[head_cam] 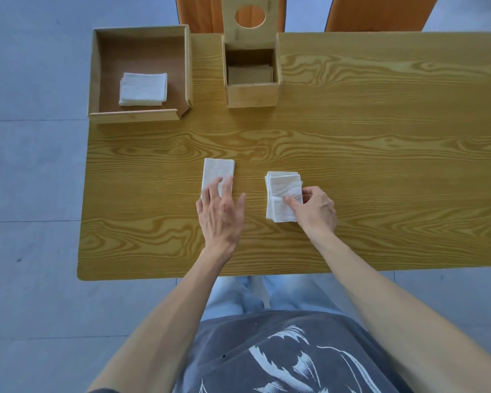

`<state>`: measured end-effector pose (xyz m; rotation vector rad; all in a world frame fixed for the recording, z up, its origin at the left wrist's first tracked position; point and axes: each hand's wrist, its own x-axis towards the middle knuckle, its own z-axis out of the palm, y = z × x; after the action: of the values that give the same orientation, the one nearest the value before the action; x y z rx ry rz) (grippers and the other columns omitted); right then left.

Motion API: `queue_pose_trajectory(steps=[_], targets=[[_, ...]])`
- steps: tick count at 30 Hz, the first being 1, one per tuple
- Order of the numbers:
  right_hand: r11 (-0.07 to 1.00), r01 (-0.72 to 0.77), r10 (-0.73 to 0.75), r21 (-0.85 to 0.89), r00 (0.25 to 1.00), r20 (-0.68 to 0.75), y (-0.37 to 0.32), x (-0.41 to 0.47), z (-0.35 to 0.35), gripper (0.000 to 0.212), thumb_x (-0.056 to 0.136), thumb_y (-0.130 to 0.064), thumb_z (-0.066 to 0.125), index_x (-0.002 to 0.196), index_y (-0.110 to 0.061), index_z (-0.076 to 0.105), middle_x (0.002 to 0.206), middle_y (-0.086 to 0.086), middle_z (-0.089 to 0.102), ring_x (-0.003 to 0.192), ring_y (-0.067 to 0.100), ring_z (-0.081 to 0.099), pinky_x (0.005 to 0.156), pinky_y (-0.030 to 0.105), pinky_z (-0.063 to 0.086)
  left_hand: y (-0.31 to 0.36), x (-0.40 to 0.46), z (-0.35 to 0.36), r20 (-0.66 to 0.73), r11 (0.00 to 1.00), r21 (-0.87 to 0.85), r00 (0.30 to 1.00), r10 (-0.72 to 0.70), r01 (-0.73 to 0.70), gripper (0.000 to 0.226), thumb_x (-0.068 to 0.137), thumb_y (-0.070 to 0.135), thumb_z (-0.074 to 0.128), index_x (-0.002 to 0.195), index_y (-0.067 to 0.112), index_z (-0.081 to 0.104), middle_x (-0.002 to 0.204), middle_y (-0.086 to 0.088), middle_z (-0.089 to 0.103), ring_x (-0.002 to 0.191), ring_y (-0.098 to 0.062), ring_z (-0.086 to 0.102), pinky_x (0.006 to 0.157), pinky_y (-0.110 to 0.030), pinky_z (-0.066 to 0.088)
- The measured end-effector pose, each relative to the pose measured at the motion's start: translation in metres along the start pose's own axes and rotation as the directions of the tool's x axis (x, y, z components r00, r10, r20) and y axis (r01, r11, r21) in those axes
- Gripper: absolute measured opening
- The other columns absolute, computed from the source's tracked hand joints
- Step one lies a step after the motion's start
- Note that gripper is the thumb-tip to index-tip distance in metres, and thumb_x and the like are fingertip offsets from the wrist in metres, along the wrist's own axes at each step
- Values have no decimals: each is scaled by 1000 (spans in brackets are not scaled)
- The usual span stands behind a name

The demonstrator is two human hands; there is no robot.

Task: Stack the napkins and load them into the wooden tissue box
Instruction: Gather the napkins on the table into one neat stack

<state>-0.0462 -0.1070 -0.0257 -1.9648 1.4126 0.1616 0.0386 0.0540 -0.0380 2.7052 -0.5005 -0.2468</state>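
Stage observed: stacking, with no napkins yet loaded, as far as can be judged. On the bench [352,143], the left hand [220,215] lies flat and open, fingers spread, its fingertips pressing the near end of a single folded napkin [219,171]; it grips nothing. Just to the right, apart from that napkin, sits a small stack of folded napkins [282,194], its layers slightly fanned and uneven. The right hand [316,212] has thumb and forefinger closed in a pinch on the right edge of the top layer of that stack.

The wooden tissue box [251,93] stands at the far side with its holed lid [250,19] raised; only a board shows inside. A further pile of napkins [143,88] rests in the open wooden tray [138,114] at far left.

Assessment: the next move likely calls for sliding or lifting the single napkin onto the stack, then squaring the edges so the bundle fits the narrow box opening.
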Motion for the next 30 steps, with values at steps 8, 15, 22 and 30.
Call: queue_pose_trajectory(steps=[8,15,22,30], targets=[[995,92,-92,39,996,-16,-34,8,15,29,89,-40,65,107,-17,68,102,0,71,95,22,65,78,38,54,-13,31,-17,86,957,1,954,-289,290,57,95,41,58,143,14,43,138,-11,48,124,-29,45,99,-41,37],[988,56,-43,147,995,-87,-39,8,16,24,88,-38,68,105,-22,64,88,-8,69,87,17,67,74,38,56,-10,48,-24,149,925,-55,919,-365,377,62,89,40,66,141,13,44,128,-13,54,117,-32,53,97,-45,41],[962,66,-48,265,996,-71,-35,9,17,22,86,-37,72,100,-20,65,86,-8,68,86,15,67,78,40,57,-13,58,-27,225,866,-127,864,-450,483,63,82,40,75,133,14,47,130,-10,54,122,-30,52,100,-45,42],[980,29,-25,196,999,-22,-30,12,19,28,83,-37,74,104,-22,63,84,-11,68,85,15,66,74,36,55,-14,57,-28,267,831,-169,836,-480,531,59,81,38,76,127,14,48,129,-12,50,118,-31,52,94,-47,47]])
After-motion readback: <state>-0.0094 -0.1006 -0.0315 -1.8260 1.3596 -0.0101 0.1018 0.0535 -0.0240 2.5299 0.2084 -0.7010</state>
